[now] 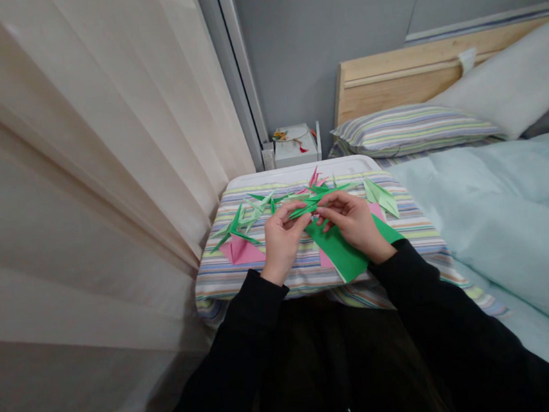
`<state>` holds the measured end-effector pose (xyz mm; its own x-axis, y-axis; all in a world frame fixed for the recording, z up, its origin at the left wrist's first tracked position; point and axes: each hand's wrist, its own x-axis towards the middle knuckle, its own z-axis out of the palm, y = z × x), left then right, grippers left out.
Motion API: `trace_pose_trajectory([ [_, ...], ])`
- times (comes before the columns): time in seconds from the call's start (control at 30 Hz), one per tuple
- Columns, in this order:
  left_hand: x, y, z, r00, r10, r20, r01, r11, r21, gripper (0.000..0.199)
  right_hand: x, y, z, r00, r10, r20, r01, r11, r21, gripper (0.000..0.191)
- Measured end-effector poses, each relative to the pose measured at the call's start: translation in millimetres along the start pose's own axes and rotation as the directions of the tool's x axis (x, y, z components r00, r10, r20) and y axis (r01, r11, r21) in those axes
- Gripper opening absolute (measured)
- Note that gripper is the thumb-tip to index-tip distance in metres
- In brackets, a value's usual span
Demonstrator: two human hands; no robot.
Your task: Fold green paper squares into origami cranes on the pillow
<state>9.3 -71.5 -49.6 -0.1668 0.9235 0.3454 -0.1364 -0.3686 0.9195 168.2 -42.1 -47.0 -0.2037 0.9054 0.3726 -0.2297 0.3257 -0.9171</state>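
Between my two hands is a piece of folded green origami paper (306,209). My left hand (281,234) pinches its left side with thumb and fingers, and my right hand (350,220) pinches the right side. Under my right hand lies a flat green paper sheet (344,254), with pink paper (325,259) showing beneath it. Left of my left hand are a folded pink paper piece (242,250) and a dark green folded crane (232,228). Behind my hands stands a pink folded paper crane (316,178). A light green folded paper (381,197) rests to the right.
A striped cloth (282,282) covers the small table, whose white edge (300,173) shows at the back. A beige curtain (102,132) hangs close on the left. The bed with a pale blue quilt (512,209) is on the right. A white stand (295,149) is behind.
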Motion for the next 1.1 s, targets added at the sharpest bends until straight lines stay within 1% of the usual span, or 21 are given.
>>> trace_pose_trajectory([
  [0.1,0.0,-0.3,0.0,1.0,-0.011,-0.006,0.011,1.0,0.003,0.02,-0.4,-0.4,-0.4,1.0,-0.014,0.006,0.014,1.0,-0.024,0.018],
  [0.27,-1.5,3.7,0.5,1.0,0.004,0.013,-0.005,0.999,0.046,0.015,-0.8,0.1,-1.1,1.0,-0.004,0.0,0.004,1.0,-0.029,0.019],
  [0.37,-2.0,5.0,0.8,1.0,0.008,0.007,-0.009,0.998,0.061,0.015,-0.6,1.3,-1.2,1.0,-0.018,-0.001,0.018,0.999,-0.032,0.018],
  [0.6,-3.1,4.8,2.5,0.998,-0.061,-0.015,0.061,0.998,-0.004,0.017,-1.1,-1.1,0.4,0.999,-0.037,-0.02,0.037,0.999,-0.029,0.019],
  [0.87,-2.1,0.6,0.5,0.996,-0.083,-0.022,0.082,0.996,-0.037,0.02,-1.3,0.1,-0.6,0.999,-0.036,-0.029,0.033,0.995,-0.092,0.019],
  [1.0,-1.2,0.4,0.2,0.996,-0.086,-0.006,0.085,0.996,-0.027,0.02,-1.4,0.2,-0.2,0.998,-0.051,-0.026,0.049,0.996,-0.069,0.025],
  [1.1,-1.8,2.6,1.0,0.996,-0.088,0.006,0.088,0.995,-0.039,0.022,-2.4,-1.4,0.6,0.998,-0.048,-0.038,0.047,0.998,-0.032,0.036],
])
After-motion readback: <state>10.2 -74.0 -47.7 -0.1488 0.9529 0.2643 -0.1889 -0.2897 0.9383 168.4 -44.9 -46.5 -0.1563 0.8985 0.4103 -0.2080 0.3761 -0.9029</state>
